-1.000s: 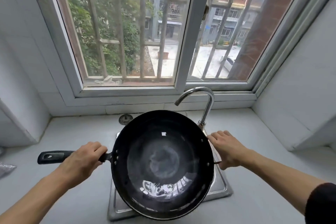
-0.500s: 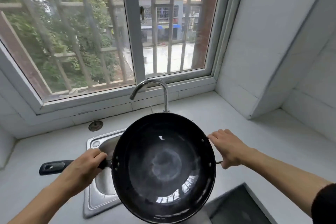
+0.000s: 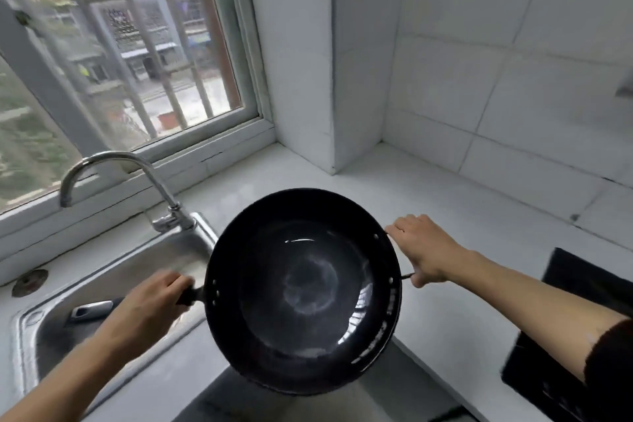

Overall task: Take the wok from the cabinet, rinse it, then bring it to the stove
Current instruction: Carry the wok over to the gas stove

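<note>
Both hands gripping: left hand (image 3: 147, 301) clenching long handle, right hand (image 3: 423, 252) side loop; wet wok (image 3: 303, 289) between them, rinse seemingly done; stove (image 3: 575, 288) beyond right hand, not yet reached.

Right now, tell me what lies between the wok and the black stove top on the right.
In the head view, only bare white countertop and the right hand with its forearm, gripping the wok by its small side handle, lie before the stove top.

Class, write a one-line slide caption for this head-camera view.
Both hands, left and right, carry the black wok from sink toward stove.
</note>
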